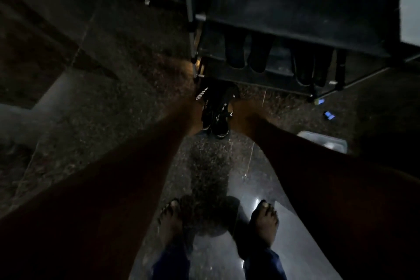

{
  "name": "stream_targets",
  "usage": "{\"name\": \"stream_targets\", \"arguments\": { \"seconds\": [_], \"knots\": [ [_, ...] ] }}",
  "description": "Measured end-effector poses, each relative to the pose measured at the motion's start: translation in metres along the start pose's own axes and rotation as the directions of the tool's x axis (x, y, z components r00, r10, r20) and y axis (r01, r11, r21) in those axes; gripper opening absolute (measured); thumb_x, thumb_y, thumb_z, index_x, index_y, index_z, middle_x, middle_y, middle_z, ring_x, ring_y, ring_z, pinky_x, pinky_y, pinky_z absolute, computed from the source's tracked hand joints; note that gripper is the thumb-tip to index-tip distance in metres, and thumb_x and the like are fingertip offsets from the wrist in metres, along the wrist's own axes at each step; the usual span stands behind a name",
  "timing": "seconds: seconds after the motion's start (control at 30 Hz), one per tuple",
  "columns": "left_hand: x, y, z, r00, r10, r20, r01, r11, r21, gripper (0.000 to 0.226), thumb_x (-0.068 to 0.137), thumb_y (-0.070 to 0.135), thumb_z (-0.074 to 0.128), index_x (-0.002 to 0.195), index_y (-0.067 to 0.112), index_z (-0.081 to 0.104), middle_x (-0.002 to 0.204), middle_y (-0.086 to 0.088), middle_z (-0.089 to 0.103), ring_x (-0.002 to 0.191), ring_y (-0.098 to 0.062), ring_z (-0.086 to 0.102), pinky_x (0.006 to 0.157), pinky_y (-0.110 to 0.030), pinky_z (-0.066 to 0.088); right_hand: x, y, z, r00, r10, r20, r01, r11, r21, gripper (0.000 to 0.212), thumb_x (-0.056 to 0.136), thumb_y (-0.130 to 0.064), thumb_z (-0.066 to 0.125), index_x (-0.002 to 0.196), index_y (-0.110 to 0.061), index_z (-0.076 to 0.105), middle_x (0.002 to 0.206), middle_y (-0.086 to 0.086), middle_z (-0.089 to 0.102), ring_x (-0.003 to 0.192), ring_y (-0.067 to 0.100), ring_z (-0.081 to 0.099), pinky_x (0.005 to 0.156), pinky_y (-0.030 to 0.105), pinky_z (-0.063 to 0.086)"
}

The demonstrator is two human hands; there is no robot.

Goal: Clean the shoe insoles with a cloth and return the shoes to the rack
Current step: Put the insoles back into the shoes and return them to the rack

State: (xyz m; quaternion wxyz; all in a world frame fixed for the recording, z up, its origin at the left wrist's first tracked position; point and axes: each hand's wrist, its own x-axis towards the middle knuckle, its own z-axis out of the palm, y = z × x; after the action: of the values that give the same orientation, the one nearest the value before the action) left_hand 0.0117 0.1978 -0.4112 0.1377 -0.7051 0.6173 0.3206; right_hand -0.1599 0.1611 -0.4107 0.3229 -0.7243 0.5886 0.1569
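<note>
The scene is very dim. A pair of black shoes [216, 118] with white markings is just in front of the lowest shelf of the dark shoe rack [295, 20]. My left hand [193, 109] holds the pair on its left side. On the right side my right hand [242, 110] holds it. The shoes hide most of my fingers. Both arms stretch forward from the bottom of the view. No cloth is visible.
Other dark shoes [246, 57] stand on a lower rack shelf, with another pair [306, 68] to their right. A clear plastic container [325, 141] and small blue items [329, 116] lie on the speckled floor at right. My bare feet [264, 220] stand below.
</note>
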Motion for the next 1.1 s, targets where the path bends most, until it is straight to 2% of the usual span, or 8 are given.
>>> {"name": "stream_targets", "arguments": {
  "seconds": [0.2,0.33,0.53,0.67,0.8,0.93,1.03,1.1],
  "knots": [
    [0.072,-0.024,0.100,0.996,-0.038,0.078,0.037,0.999,0.014,0.051,0.086,0.019,0.074,0.133,0.007,0.059,0.134,-0.017,0.063,0.120,-0.036,0.063,0.100,-0.044,0.054,0.057,0.019,0.092,0.995,-0.043,0.085,0.047,0.997,-0.053,0.037,0.086,-0.035,0.070,0.121,-0.022,0.067,0.122,0.011,0.071,0.115,0.036,0.066,0.096,0.045,0.057],
    [0.109,-0.031,0.150,0.972,-0.089,0.217,0.088,0.996,0.015,0.049,0.099,0.019,0.061,0.144,0.002,0.051,0.146,-0.020,0.053,0.131,-0.036,0.055,0.111,-0.042,0.044,0.083,0.028,0.139,0.991,-0.053,0.124,0.063,0.995,-0.077,0.041,0.085,-0.034,0.066,0.126,-0.026,0.067,0.127,0.011,0.068,0.119,0.038,0.064,0.095,0.046,0.058],
    [0.134,-0.040,0.173,0.978,-0.057,0.203,0.025,0.987,0.158,0.038,0.098,0.022,0.056,0.130,0.002,0.062,0.136,-0.021,0.062,0.125,-0.038,0.060,0.102,-0.043,0.050,0.113,0.037,0.168,0.970,0.031,0.242,0.014,0.983,-0.184,0.054,0.092,-0.038,0.066,0.141,-0.017,0.058,0.143,0.016,0.056,0.132,0.038,0.056,0.103,0.044,0.052],
    [0.133,-0.039,0.170,0.994,-0.038,0.107,0.021,0.987,0.159,0.034,0.101,0.019,0.054,0.127,0.001,0.064,0.132,-0.022,0.064,0.123,-0.039,0.061,0.102,-0.045,0.050,0.119,0.040,0.170,0.985,0.033,0.172,-0.007,0.988,-0.151,0.043,0.096,-0.033,0.066,0.133,-0.013,0.064,0.139,0.018,0.059,0.130,0.039,0.057,0.100,0.044,0.052],
    [0.117,-0.035,0.149,0.997,-0.024,0.074,0.008,0.978,0.211,0.031,0.100,0.025,0.056,0.123,0.008,0.068,0.128,-0.018,0.067,0.118,-0.038,0.064,0.099,-0.046,0.054,0.105,0.036,0.152,0.991,0.082,0.105,-0.076,0.995,-0.067,0.054,0.091,-0.051,0.069,0.127,-0.011,0.068,0.131,0.022,0.063,0.125,0.043,0.059,0.099,0.048,0.054],
    [0.096,-0.026,0.112,0.998,0.045,0.045,-0.055,0.963,0.262,0.032,0.099,0.033,0.058,0.121,0.010,0.065,0.126,-0.015,0.066,0.117,-0.035,0.064,0.098,-0.043,0.053,0.085,0.030,0.114,0.993,0.090,0.075,-0.086,0.995,-0.055,0.042,0.091,-0.034,0.072,0.126,-0.011,0.066,0.133,0.020,0.061,0.127,0.041,0.059,0.100,0.045,0.054],
    [0.075,-0.013,0.068,0.998,0.054,0.016,-0.056,0.969,0.241,0.030,0.098,0.029,0.060,0.122,0.011,0.067,0.131,-0.015,0.064,0.117,-0.033,0.064,0.097,-0.038,0.051,0.066,0.022,0.072,0.994,0.076,0.078,-0.071,0.996,-0.062,0.041,0.088,-0.032,0.075,0.121,-0.010,0.068,0.129,0.019,0.065,0.123,0.040,0.061,0.096,0.043,0.055],
    [0.062,-0.006,0.039,0.998,0.060,0.012,-0.062,0.973,0.221,0.033,0.096,0.031,0.064,0.123,0.013,0.068,0.133,-0.015,0.065,0.117,-0.035,0.065,0.097,-0.041,0.053,0.054,0.013,0.043,0.994,0.071,0.086,-0.066,0.996,-0.059,0.043,0.086,-0.033,0.077,0.121,-0.010,0.069,0.126,0.019,0.067,0.120,0.039,0.064,0.095,0.042,0.057]
  ]
}}
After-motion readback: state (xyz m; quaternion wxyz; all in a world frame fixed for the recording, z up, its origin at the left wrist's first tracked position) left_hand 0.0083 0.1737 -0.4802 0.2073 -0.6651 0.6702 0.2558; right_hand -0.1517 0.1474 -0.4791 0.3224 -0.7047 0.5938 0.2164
